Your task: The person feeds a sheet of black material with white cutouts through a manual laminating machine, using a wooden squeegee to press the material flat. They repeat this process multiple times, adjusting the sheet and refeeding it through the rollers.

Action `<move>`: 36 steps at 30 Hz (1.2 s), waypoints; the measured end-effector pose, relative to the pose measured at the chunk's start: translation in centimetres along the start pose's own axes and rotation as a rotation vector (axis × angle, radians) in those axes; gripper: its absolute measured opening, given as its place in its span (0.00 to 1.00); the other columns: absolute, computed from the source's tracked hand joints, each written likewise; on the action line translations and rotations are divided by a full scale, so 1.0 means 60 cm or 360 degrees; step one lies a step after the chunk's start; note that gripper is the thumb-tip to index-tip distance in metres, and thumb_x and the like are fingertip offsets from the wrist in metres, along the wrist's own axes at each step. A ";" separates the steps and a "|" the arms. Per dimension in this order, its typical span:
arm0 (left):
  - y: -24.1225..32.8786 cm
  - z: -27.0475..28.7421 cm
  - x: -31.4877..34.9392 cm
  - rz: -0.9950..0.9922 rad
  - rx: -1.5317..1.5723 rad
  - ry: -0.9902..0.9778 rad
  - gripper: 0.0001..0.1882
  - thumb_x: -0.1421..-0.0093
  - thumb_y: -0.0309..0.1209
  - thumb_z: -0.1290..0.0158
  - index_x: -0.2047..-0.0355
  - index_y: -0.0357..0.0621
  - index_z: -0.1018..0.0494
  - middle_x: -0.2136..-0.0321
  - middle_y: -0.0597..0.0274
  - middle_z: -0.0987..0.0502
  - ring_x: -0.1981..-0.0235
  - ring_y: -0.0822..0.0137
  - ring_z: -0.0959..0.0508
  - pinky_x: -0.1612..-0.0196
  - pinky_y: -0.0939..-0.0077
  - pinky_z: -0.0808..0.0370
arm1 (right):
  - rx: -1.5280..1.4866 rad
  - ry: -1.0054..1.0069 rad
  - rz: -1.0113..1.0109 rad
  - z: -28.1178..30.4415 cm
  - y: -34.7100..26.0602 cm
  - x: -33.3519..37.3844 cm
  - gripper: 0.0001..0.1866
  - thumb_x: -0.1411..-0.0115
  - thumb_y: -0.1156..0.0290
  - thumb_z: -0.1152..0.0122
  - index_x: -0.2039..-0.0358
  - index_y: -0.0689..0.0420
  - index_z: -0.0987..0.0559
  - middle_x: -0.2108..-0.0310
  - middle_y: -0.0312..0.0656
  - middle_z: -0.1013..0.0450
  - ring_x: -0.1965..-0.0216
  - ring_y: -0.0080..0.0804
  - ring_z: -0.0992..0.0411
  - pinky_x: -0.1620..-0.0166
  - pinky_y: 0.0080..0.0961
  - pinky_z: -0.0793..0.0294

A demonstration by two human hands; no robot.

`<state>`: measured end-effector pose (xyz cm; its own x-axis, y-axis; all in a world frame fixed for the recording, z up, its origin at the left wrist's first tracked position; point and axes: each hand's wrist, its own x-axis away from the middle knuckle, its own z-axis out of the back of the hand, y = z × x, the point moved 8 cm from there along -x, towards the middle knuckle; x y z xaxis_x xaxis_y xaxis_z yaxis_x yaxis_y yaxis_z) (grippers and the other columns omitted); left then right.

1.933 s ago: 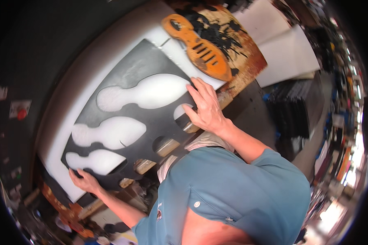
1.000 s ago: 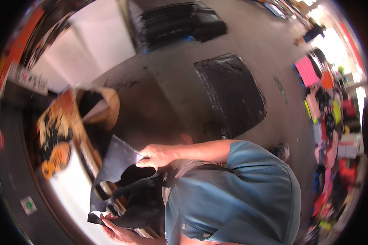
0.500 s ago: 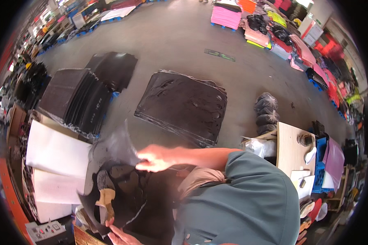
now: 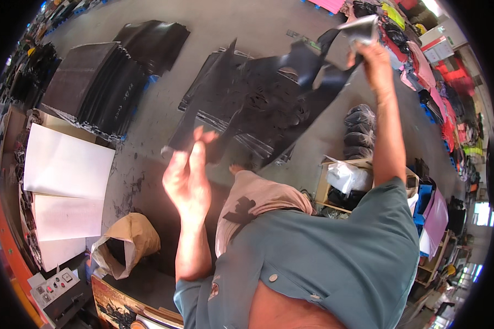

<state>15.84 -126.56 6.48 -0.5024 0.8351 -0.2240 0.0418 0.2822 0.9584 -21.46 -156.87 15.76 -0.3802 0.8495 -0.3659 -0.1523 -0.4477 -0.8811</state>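
Observation:
A thin, dark, flexible sheet with large cut-out holes (image 4: 303, 63) hangs stretched out in front of me. My left hand (image 4: 186, 178) is closed on its near left side, somewhat blurred, and the exact grip is partly hidden. Farther out to the right, my right hand (image 4: 374, 61) grips the sheet's far corner, where a shiny flap folds over. Beneath the held sheet lies a stack of dark sheets (image 4: 199, 79) on the floor, mostly covered from view by it.
To the left are piled dark sheets (image 4: 77, 79) and large white boards (image 4: 68, 159). A brown paper sack (image 4: 142, 236) stands near a control box (image 4: 54, 286). On the right are bundled dark rolls (image 4: 359, 129) and a wooden crate holding clear plastic (image 4: 347, 178).
The dark sheet has been lifted from low on the left and spread over the floor stack. My right hand swung far right; my left hand rose. The wooden-handled tool is no longer visible.

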 end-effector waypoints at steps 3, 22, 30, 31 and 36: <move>-0.035 -0.042 -0.089 -0.0076 0.0104 -0.0011 0.13 0.23 0.30 0.47 0.68 0.42 0.23 0.52 0.55 0.13 0.53 0.70 0.14 0.64 0.83 0.21 | -0.0013 -0.0225 0.0156 0.049 -0.031 -0.115 0.15 0.28 0.61 0.40 0.58 0.62 0.17 0.65 0.43 0.18 0.66 0.30 0.20 0.54 0.32 0.22; -0.766 0.160 -0.520 0.1339 -0.0951 0.0623 0.26 0.27 0.46 0.43 0.43 0.34 0.22 0.53 0.53 0.15 0.53 0.63 0.19 0.49 0.66 0.24 | 0.1250 -0.0243 0.0019 -0.224 0.663 -0.719 0.25 0.27 0.51 0.40 0.50 0.65 0.19 0.67 0.39 0.21 0.65 0.28 0.23 0.54 0.26 0.25; -0.742 0.266 -0.073 0.1580 -0.1494 0.0280 0.31 0.27 0.47 0.46 0.35 0.33 0.28 0.48 0.40 0.17 0.47 0.46 0.17 0.41 0.55 0.22 | 0.0486 -0.0972 -0.1017 -0.371 0.950 -0.184 0.16 0.33 0.62 0.45 0.70 0.63 0.22 0.74 0.54 0.23 0.70 0.50 0.24 0.62 0.48 0.25; -0.728 0.290 -0.025 0.1671 -0.1566 0.0365 0.31 0.28 0.47 0.45 0.36 0.33 0.27 0.51 0.42 0.16 0.50 0.45 0.16 0.43 0.55 0.22 | 0.0637 -0.0980 -0.1214 -0.390 0.966 -0.111 0.18 0.34 0.60 0.45 0.70 0.64 0.21 0.72 0.58 0.23 0.70 0.53 0.23 0.61 0.50 0.24; -0.730 0.385 0.089 0.2170 -0.1492 0.0444 0.24 0.27 0.46 0.56 0.62 0.37 0.18 0.60 0.40 0.16 0.53 0.38 0.17 0.47 0.46 0.23 | 0.0489 -0.1488 -0.1405 -0.507 0.942 0.066 0.18 0.36 0.58 0.41 0.71 0.60 0.14 0.73 0.46 0.19 0.71 0.36 0.21 0.64 0.39 0.23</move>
<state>31.31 -123.55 -40.77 -0.6673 0.0830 0.7401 0.1037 -0.9737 0.2027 -3.85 -170.30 -44.60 -0.5103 0.4300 0.7448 -0.8240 0.0033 -0.5665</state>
